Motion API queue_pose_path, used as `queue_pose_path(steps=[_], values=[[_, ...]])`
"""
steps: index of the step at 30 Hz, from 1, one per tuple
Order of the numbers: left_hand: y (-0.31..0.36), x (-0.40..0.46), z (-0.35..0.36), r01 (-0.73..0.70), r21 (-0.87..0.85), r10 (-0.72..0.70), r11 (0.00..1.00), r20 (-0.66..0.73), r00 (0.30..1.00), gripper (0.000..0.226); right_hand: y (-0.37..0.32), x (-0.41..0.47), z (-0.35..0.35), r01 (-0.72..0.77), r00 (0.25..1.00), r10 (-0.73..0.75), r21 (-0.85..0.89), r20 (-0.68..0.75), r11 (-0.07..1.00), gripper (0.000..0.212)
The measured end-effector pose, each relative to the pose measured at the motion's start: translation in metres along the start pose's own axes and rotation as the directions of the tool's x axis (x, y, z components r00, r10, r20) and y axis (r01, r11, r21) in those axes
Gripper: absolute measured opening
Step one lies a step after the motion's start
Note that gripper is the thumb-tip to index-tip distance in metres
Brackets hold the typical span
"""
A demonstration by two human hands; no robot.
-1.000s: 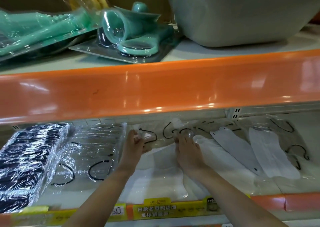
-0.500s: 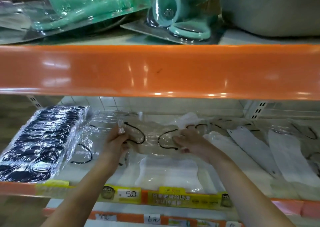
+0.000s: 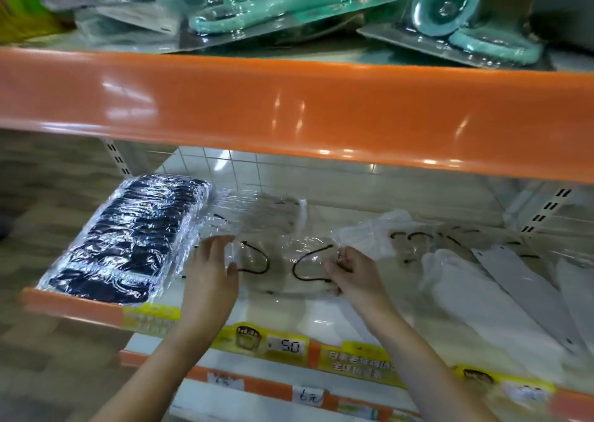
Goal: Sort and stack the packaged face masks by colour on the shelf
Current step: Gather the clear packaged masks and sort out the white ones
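Note:
A clear packet of white masks with black ear loops (image 3: 283,260) is held between my two hands just above the lower shelf (image 3: 74,306). My left hand (image 3: 212,277) grips its left edge, fingers over the plastic. My right hand (image 3: 353,273) pinches its right edge. A stack of black masks in shiny wrap (image 3: 128,238) lies at the shelf's left end. Behind my left hand lies a stack of clear-wrapped white masks (image 3: 254,215). Loose white mask packets (image 3: 488,289) are spread over the right half of the shelf.
The orange front of the upper shelf (image 3: 289,112) hangs low over the work area. Teal packaged goods (image 3: 450,13) lie on top of it. Yellow price labels (image 3: 286,344) run along the lower shelf's front edge. A white grid panel (image 3: 257,170) backs the shelf.
Both hands have lifted one white-mask packet off the shelf and carried it leftward, toward the stack beside the black masks. The view has shifted left and down.

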State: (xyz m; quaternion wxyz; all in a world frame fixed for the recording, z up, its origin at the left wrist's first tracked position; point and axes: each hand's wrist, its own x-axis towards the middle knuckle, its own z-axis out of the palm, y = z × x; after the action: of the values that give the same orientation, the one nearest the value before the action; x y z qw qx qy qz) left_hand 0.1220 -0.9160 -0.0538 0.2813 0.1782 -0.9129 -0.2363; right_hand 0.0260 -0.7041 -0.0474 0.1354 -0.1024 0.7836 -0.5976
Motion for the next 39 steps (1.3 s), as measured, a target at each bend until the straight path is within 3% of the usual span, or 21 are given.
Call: queue_pose_path(steps=[2, 5, 8, 12, 14, 16, 17, 19, 21, 23, 30, 33, 39], values=[[0.004, -0.008, 0.0, -0.148, 0.1, 0.142, 0.984, 0.063, 0.988, 0.03, 0.004, -0.003, 0.015, -0.012, 1.0, 0.012, 0.001, 0.017, 1.0, 0.019], [0.006, -0.024, 0.007, -0.245, 0.156, 0.211, 0.957, 0.206, 0.956, 0.034, 0.005, -0.007, 0.038, -0.055, 0.997, 0.053, 0.021, 0.051, 0.998, 0.016], [0.007, -0.037, 0.014, -0.228, 0.26, 0.133, 0.938, 0.338, 0.932, 0.043, 0.004, -0.01, 0.057, -0.046, 0.998, 0.046, -0.027, 0.036, 0.999, 0.011], [-0.003, -0.045, 0.022, -0.161, 0.402, -0.037, 0.901, 0.442, 0.896, 0.06, 0.006, -0.01, 0.076, 0.049, 0.998, -0.04, -0.285, 0.037, 0.957, 0.016], [-0.01, -0.044, 0.024, -0.162, 0.423, -0.046, 0.891, 0.439, 0.897, 0.06, 0.01, -0.013, 0.083, 0.141, 0.99, -0.135, -0.412, 0.043, 0.9, 0.035], [-0.015, -0.044, 0.026, -0.183, 0.416, -0.004, 0.891, 0.411, 0.912, 0.055, 0.018, -0.018, 0.089, 0.278, 0.94, -0.341, -0.617, 0.017, 0.736, 0.054], [-0.017, -0.043, 0.027, -0.182, 0.407, 0.003, 0.895, 0.402, 0.916, 0.056, 0.022, -0.02, 0.092, 0.302, 0.901, -0.433, -0.706, -0.008, 0.641, 0.062], [-0.02, -0.042, 0.027, -0.17, 0.388, 0.0, 0.906, 0.401, 0.916, 0.058, 0.023, -0.025, 0.096, 0.29, 0.852, -0.52, -0.778, -0.055, 0.557, 0.067], [-0.023, -0.04, 0.026, -0.173, 0.381, 0.005, 0.908, 0.402, 0.916, 0.054, 0.021, -0.029, 0.099, 0.3, 0.831, -0.554, -0.8, -0.047, 0.519, 0.053], [-0.025, -0.038, 0.025, -0.175, 0.382, -0.001, 0.907, 0.418, 0.909, 0.055, 0.023, -0.033, 0.103, 0.337, 0.822, -0.569, -0.821, 0.018, 0.461, 0.022], [-0.028, -0.032, 0.023, -0.151, 0.402, -0.031, 0.903, 0.411, 0.911, 0.051, 0.03, -0.036, 0.107, 0.438, 0.837, -0.511, -0.799, 0.194, 0.413, 0.036], [-0.026, -0.031, 0.022, -0.161, 0.409, -0.006, 0.898, 0.378, 0.926, 0.036, 0.027, -0.038, 0.104, 0.46, 0.836, -0.504, -0.779, 0.218, 0.425, 0.032], [-0.009, -0.028, 0.023, -0.23, 0.332, 0.115, 0.915, 0.332, 0.936, 0.034, 0.025, -0.039, 0.09, 0.458, 0.84, -0.515, -0.733, 0.173, 0.502, 0.031]])
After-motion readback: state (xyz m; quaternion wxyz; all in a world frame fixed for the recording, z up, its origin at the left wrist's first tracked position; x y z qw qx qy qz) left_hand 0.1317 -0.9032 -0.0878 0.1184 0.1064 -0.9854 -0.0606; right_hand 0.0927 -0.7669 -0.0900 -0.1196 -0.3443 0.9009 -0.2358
